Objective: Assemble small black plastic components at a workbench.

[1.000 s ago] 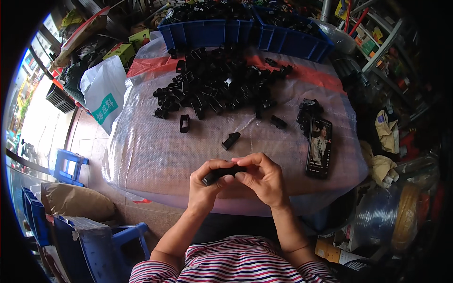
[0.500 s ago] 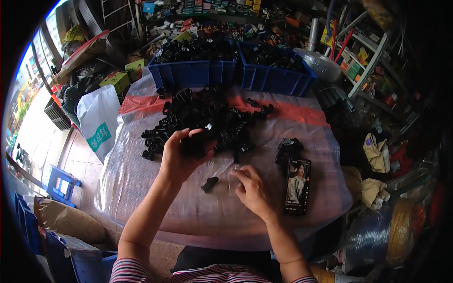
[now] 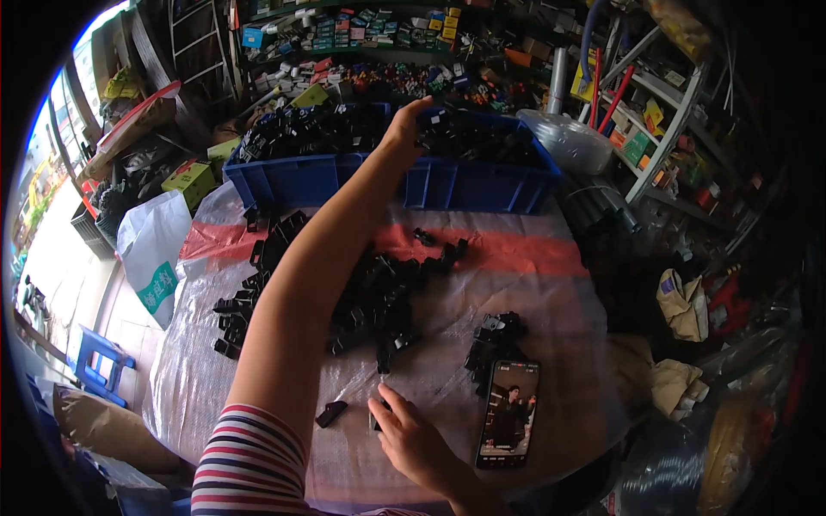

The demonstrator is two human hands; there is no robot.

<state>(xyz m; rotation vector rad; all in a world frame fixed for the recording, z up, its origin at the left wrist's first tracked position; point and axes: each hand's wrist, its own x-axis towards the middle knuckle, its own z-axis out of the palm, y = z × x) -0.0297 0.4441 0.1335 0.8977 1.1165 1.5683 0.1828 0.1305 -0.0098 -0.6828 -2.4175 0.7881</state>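
A: What are the fingers of the left hand point(image 3: 404, 129) doing?

B: They are curling together over the blue plastic bin point(image 3: 482, 182), at the dividing wall between its two compartments. Whether they are pinching a part I cannot tell; the fingertips are blending into the black parts inside the bin.

A: And the right hand point(image 3: 419, 445)?

B: Its fingertips are pressing down onto a small black plastic part point(image 3: 377, 419) lying on the table cover, thumb and forefinger closing around it. Another loose black piece point(image 3: 331, 414) is lying just beside it, to the left, not touching.

A: How much room is there around that hand?

B: To its right a smartphone point(image 3: 508, 414) is lying flat, near but apart, with its screen lit. Just beyond the phone's top edge a small cluster of black parts point(image 3: 495, 340) is sitting. Between the right hand and the table's near edge, bare clear plastic sheeting point(image 3: 559, 301) is showing.

A: And farther out?

B: The left forearm, in a striped sleeve point(image 3: 249, 460), is stretching diagonally across the table over the big pile of black parts point(image 3: 379, 297), which is spreading across the middle. The bin is standing along the far edge of the table. A white bag point(image 3: 155, 249) is hanging off the left edge, and a blue stool point(image 3: 99, 361) is standing on the floor below it. Crowded shelves point(image 3: 654, 112) are closing in on the right.
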